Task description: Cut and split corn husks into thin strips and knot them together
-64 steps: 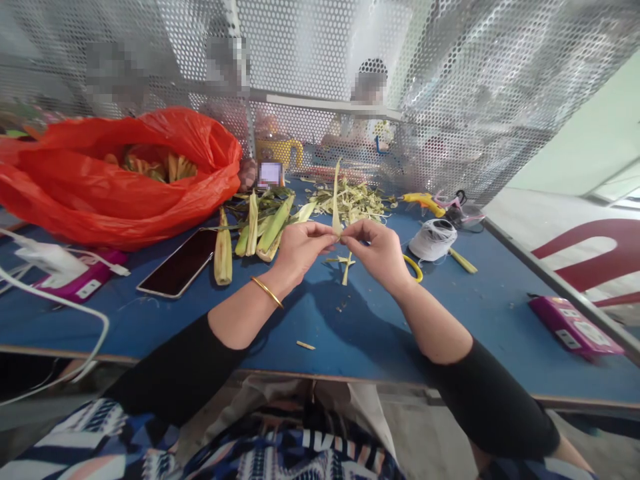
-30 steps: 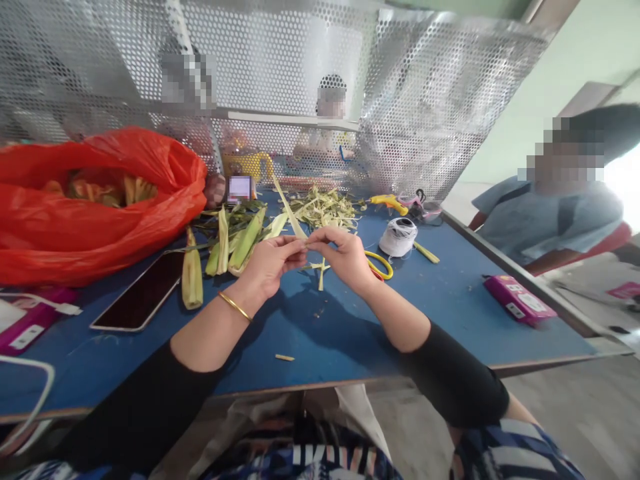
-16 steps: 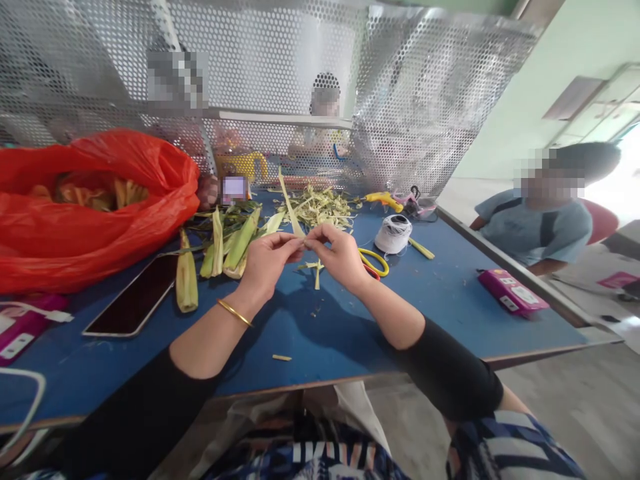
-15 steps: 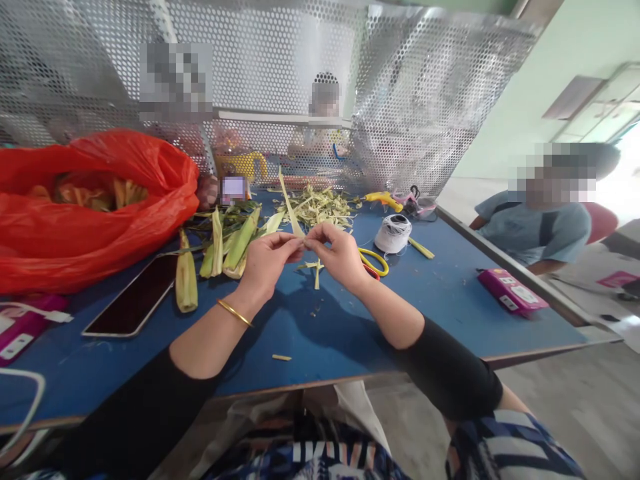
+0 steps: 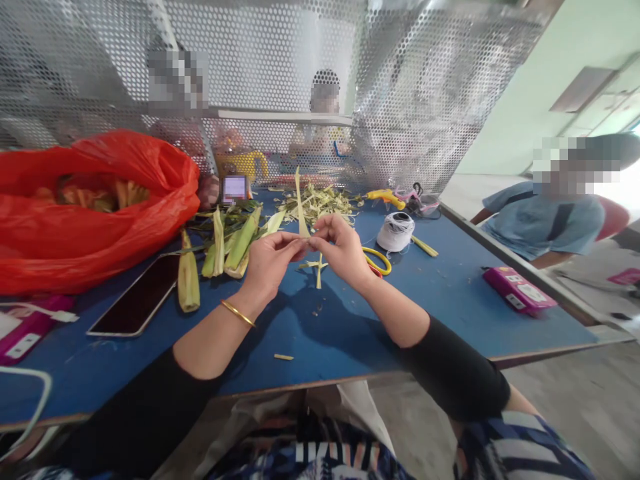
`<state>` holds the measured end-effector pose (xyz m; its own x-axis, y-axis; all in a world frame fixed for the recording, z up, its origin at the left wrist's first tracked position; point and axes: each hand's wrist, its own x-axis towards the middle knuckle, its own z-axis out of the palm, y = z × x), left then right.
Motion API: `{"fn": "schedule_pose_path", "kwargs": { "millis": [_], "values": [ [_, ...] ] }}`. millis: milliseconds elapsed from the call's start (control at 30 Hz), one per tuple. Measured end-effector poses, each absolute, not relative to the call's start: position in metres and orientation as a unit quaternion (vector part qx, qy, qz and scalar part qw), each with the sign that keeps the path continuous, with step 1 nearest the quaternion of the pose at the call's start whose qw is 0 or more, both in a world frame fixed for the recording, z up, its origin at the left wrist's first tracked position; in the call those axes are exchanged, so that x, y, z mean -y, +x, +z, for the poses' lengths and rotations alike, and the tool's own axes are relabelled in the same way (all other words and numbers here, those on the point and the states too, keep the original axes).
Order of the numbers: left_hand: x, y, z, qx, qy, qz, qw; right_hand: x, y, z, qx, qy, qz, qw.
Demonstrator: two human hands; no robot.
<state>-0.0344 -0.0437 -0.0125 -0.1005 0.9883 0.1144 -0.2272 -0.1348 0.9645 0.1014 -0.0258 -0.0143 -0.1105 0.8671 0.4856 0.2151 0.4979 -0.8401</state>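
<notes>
Over the middle of the blue table, my left hand pinches the lower end of a pale corn husk strip, which points upward. My right hand meets it fingertip to fingertip at that same end, thumb and fingers closed. What exactly lies between the fingertips is hidden. Just beyond the hands is a heap of shredded husk. Under them lies a small cross-shaped husk piece. Whole green corn husks rest left of my left hand. Scissors with yellow handles lie partly behind my right hand.
A red plastic bag with husks fills the left side, near a phone and a magenta power strip. To the right are a thread spool, a yellow glue gun and a magenta box. A person sits beyond.
The husk strip has swung from leaning left to nearly upright. My right hand's fingers have shifted slightly at its lower end. The whole view has moved a little.
</notes>
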Motion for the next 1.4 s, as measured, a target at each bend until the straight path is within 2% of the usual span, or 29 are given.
{"fn": "schedule_pose_path", "kwargs": {
  "millis": [133, 333, 433, 800, 1100, 1400],
  "values": [
    [0.041, -0.035, -0.012, -0.434, 0.401, 0.590, 0.550, 0.025, 0.102, -0.016, 0.694, -0.368, 0.296, 0.543],
    [0.040, -0.039, -0.011, -0.422, 0.353, 0.568, 0.612, 0.030, 0.106, -0.012, 0.774, -0.354, 0.152, 0.502],
    [0.041, -0.040, -0.009, -0.418, 0.341, 0.559, 0.629, 0.031, 0.105, -0.010, 0.784, -0.355, 0.122, 0.495],
    [0.042, -0.035, -0.012, -0.416, 0.429, 0.587, 0.546, 0.025, 0.105, -0.011, 0.697, -0.399, 0.264, 0.534],
    [0.043, -0.035, -0.011, -0.418, 0.434, 0.576, 0.552, 0.020, 0.104, -0.017, 0.661, -0.375, 0.337, 0.556],
    [0.041, -0.039, -0.011, -0.405, 0.356, 0.562, 0.628, 0.031, 0.105, -0.009, 0.775, -0.354, 0.141, 0.504]
  ]
}}
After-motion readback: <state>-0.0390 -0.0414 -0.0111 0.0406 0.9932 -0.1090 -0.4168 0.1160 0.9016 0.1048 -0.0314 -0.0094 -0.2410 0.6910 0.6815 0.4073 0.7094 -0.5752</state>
